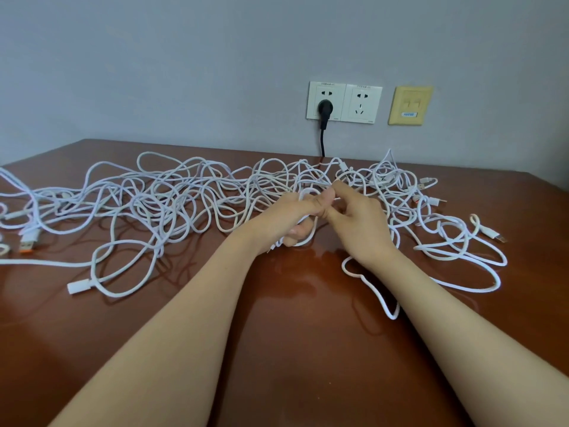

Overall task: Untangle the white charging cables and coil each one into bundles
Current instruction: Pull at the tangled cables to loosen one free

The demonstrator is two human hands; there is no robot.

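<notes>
The left hand (295,218) grips a small coil (308,190) of what looks like light, limp cable, the right hand (360,224) pinching its loose strand, probably best taken near a plug.

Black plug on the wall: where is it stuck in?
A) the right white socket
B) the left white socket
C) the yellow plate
B: the black plug sits in the left white socket, while the right white socket and the yellow plate have nothing plugged in.
</notes>
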